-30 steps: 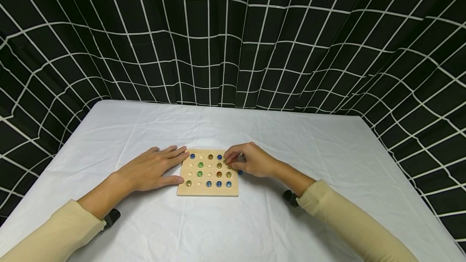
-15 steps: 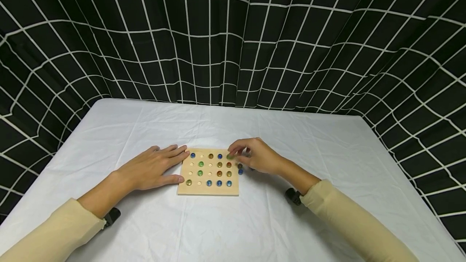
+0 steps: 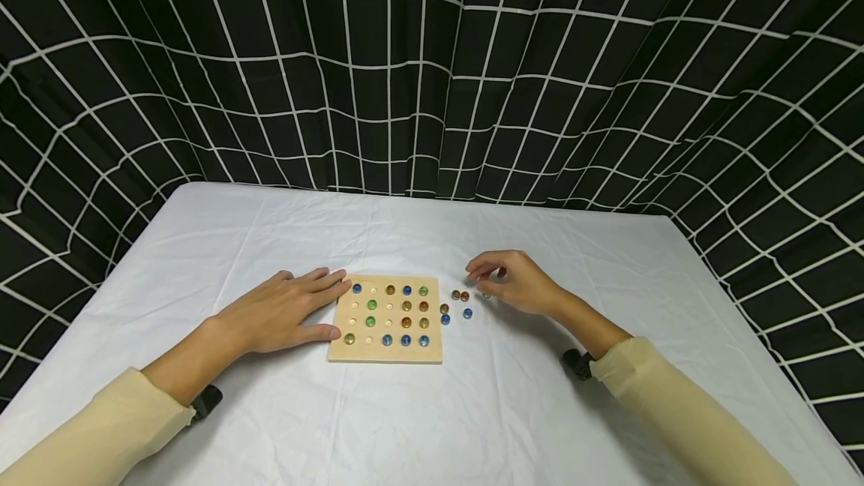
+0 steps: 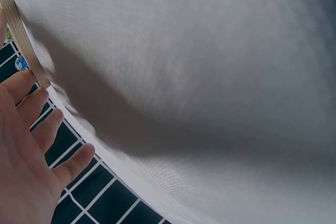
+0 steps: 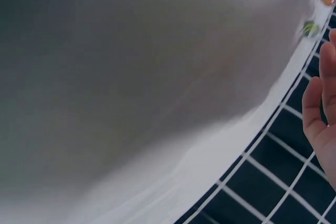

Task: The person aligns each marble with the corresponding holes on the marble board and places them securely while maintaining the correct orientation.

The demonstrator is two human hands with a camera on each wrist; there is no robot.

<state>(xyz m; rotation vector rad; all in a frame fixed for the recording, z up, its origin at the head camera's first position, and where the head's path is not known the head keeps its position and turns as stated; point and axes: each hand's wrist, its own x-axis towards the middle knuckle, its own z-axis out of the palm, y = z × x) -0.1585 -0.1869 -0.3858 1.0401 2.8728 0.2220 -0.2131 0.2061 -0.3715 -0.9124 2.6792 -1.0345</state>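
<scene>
board [image 3: 385, 355]: tan | marbles [image 3: 406, 340]: blue, green, amber | cloth [image 3: 270, 426]: white | curtain [image 3: 405, 36]: black, white grid

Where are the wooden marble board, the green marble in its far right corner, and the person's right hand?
Wooden marble board [image 3: 385, 355]: head view, bare wood along its near edge.
Green marble [image 3: 423, 291]: head view, middle of its visible surface.
Right hand [image 3: 514, 281]: head view, back of the hand.

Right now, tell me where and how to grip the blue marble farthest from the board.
Pinch the blue marble round its middle, probably best from above and the right: it is round, gaps surround it, and the right hand is on that side, the board opposite.
</scene>
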